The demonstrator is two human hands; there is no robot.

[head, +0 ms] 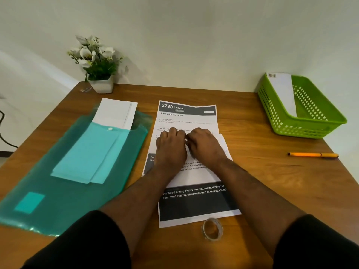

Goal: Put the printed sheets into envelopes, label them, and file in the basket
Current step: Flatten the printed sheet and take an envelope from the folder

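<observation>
Printed sheet [187, 121] flat at mid-worktop [262, 171], another sheet [198, 202] beneath toward the near edge. Left hand [171, 146] and right hand [204, 146] knuckles-up on it, fingers curled at the paper; actual pinch not visible. Best folded square, creased firmly. Envelopes [116, 113] left; green basket [303, 115] far right corner.

Both hands, left hand [171, 145] and right hand [204, 145], rest knuckles-up, fingers curled, on the white printed paper sheet [191, 118] at centre; whether they pinch it is unclear. The green perforated plastic basket [275, 115] sits at two o'clock on the brown wooden surface [262, 181].
</observation>
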